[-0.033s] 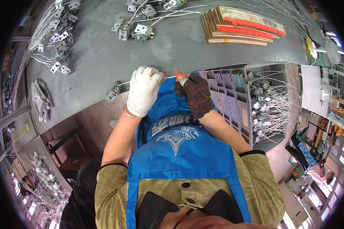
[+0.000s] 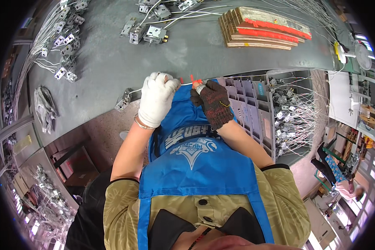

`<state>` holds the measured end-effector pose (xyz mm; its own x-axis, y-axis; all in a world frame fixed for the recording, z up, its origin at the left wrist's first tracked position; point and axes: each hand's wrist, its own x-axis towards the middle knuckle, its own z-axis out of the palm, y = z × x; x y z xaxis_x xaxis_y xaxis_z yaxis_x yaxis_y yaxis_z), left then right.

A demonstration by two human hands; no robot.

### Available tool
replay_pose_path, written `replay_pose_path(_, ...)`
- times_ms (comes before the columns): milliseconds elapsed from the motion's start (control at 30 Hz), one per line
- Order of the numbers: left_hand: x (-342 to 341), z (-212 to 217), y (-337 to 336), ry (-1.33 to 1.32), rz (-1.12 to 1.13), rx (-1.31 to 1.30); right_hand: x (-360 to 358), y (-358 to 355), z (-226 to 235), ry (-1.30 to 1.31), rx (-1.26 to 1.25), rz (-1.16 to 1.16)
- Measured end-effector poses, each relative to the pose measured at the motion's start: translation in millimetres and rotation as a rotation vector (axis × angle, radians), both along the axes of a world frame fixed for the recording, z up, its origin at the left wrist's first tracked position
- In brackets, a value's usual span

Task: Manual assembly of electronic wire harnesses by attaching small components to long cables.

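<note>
Now my left hand (image 2: 156, 98), white-gloved, is fisted around a thin white wire (image 2: 186, 84); my right hand (image 2: 214, 104) (dark glove) pinches its orange-tipped end, both just above the grey worktop's (image 2: 112, 62) near edge, nothing visibly altered.

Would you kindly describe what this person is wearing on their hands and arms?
The left hand wears a white knitted work glove, with a thin bracelet at the wrist. The right hand wears a dark speckled knit glove. Both forearms are bare below short olive-green sleeves, and a blue apron covers the chest.
</note>
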<state>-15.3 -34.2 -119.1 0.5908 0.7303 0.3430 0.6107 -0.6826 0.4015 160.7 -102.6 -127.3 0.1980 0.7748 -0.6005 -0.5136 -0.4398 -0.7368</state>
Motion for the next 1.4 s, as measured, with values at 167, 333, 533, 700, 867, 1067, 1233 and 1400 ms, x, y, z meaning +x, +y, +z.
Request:
replay_pose_path(167, -1, -2, 1, -0.012, -0.017, -0.002, 0, -1, -2, -0.030, 0.034, 0.010)
replay_pose_path(333, -1, -2, 0, -0.011, -0.008, 0.000, -1, -2, -4, -0.038, 0.053, 0.001)
replay_pose_path(533, -1, -3, 1, -0.012, -0.015, -0.004, -3, -1, -5, -0.072, 0.049, 0.013)
replay_pose_path(700, -1, -3, 1, -0.015, -0.014, -0.006, 0, -6, -17, -0.264, 0.108, 0.069)
replay_pose_path(867, -1, -3, 2, -0.022, -0.014, -0.012, 10, -8, -35, -0.711, 0.356, 0.207)
replay_pose_path(1067, -1, -4, 2, -0.021, -0.008, -0.005, 22, -13, -16, -0.237, 0.265, 0.097)
replay_pose_path(1233, -1, -4, 2, -0.010, -0.012, -0.015, 0, -19, 8, -0.014, 0.137, 0.147)
replay_pose_path(1400, -1, -4, 2, -0.006, -0.011, -0.002, -8, -8, 7, 0.071, 0.100, 0.194)
